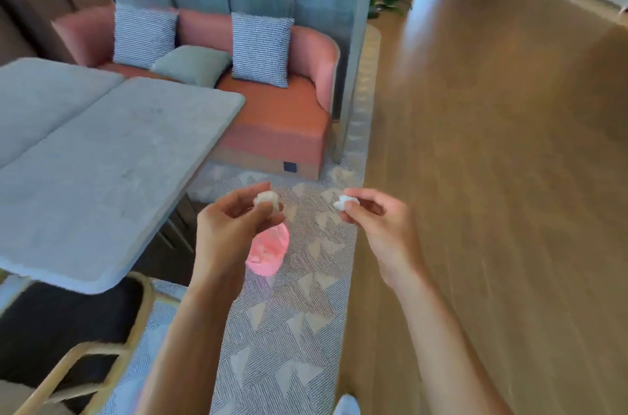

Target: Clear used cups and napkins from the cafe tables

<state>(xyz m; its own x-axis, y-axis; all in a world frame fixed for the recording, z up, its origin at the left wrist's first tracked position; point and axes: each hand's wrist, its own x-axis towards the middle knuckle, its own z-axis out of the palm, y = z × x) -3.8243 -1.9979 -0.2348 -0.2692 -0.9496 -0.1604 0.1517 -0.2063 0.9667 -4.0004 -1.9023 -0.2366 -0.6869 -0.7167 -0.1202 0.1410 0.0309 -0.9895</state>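
Patterned carpet point(289, 329) runs beneath both raised hands, with open wooden floor point(492, 176) to the right. Left hand point(234, 227) pinches a crumpled napkin point(268, 201) at its fingertips and holds a pink cup point(268, 251) below the palm, long axis tilted. Right hand point(377, 224) pinches a second napkin wad point(345, 202). Grey surface point(102, 159) edge lies left; beyond it, a pink sofa point(282, 115) with cushions.

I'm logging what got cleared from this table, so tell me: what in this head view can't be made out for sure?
- Pink cup: the left hand hides its top; contents unclear.
- White wad in the left fingertips: blurred, napkin or not uncertain.
- White scrap pinched by the right hand: too small to identify.
- Grey table: cut off by the left edge.
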